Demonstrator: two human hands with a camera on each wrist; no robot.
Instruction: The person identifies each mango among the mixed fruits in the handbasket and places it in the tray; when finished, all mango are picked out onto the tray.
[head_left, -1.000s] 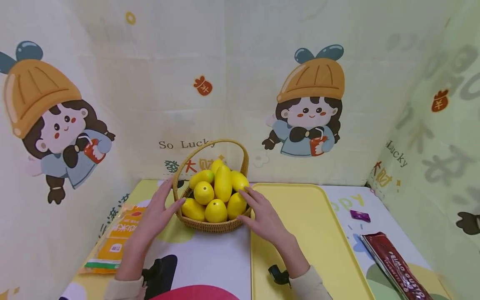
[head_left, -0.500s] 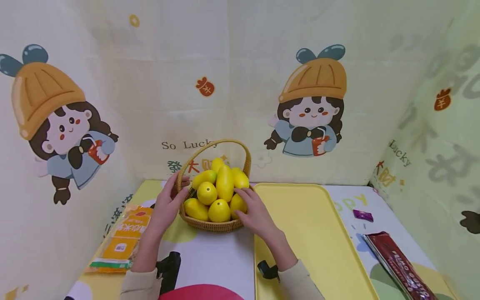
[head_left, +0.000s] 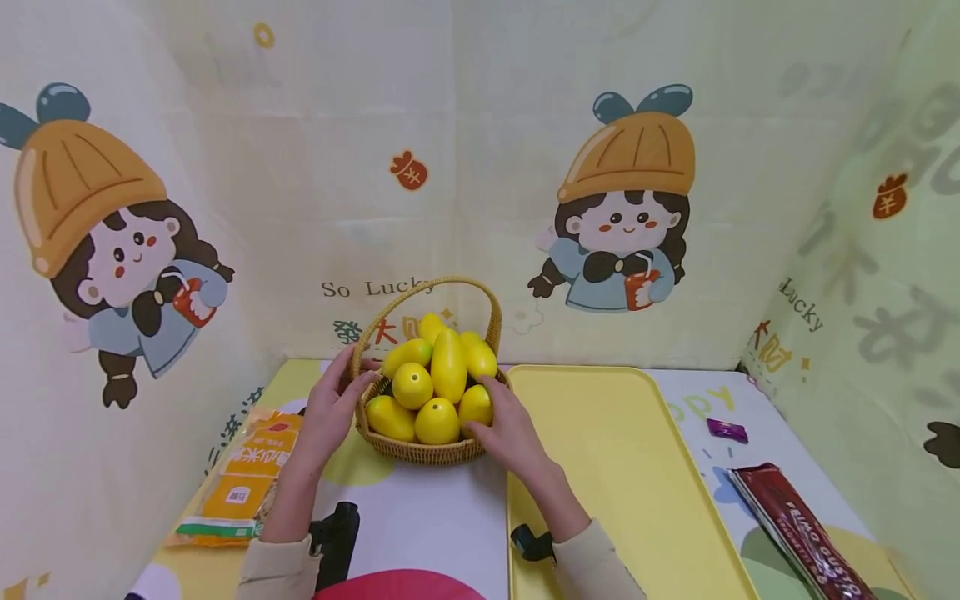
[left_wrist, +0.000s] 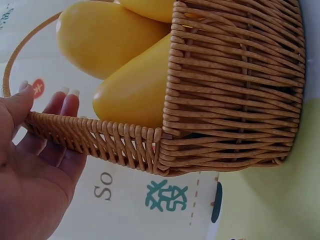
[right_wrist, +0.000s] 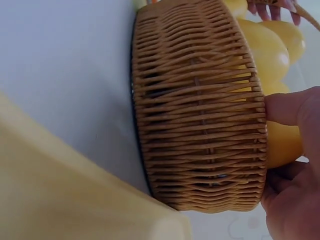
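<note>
A woven wicker basket [head_left: 423,452] heaped with several yellow mangoes [head_left: 448,367] stands on the table near the back wall. At its left side my left hand [head_left: 335,408] grips the lower end of the handle [left_wrist: 95,137]; the thumb lies on one side and the fingers curl round the other. My right hand [head_left: 517,429] holds the mango [right_wrist: 284,145] at the basket's front right. Its thumb lies along the rim in the right wrist view, and the other fingers are bent on the mango's far side, partly hidden.
Right of the basket lies a yellow tray [head_left: 600,467]. Farther right are a small purple packet [head_left: 727,430] and a dark red spaghetti pack [head_left: 798,529]. An orange and clear food bag [head_left: 236,487] lies at left. Printed cloth walls [head_left: 480,208] enclose the table.
Both hands have closed in on the basket. The left fingers now wrap the handle's lower end, and the right hand has moved left onto the front-right mango. The basket stays in place.
</note>
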